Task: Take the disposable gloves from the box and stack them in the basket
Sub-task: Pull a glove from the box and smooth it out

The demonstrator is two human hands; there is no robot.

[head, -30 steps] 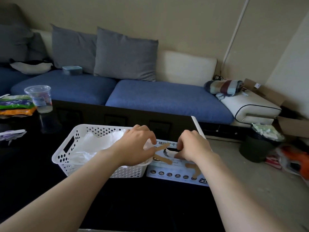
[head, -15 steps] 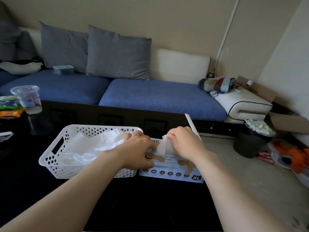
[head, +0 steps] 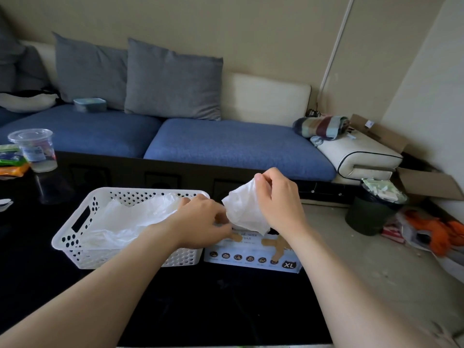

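Just above the box [head: 251, 258], the right hand [head: 276, 199] holds a thin, translucent white glove [head: 244, 209], fingers and thumb pinched together on its upper edge. The glove hangs crumpled from that pinch, and its lower end reaches down to the top of the box, where the opening is hidden behind it. The left hand [head: 200, 222] lies on the left end of the box top, knuckles up and fingers bent, its fingertips touching the glove's lower left edge. Whether those fingers grip the glove, press the box or hold nothing cannot be told.

The box is white and pale blue, marked XL on its front right corner, and lies flat on the black bench [head: 200, 302]. Touching the box's left side stands a white perforated basket [head: 75, 223], with a loose heap of the same clear gloves [head: 130, 217] inside. Well to the left of the box, at the bench's far edge, stands a clear plastic cup [head: 34, 151]. Beyond the box runs a blue sofa [head: 226, 144], and to the box's right, on the floor, sits a dark bin [head: 371, 214].
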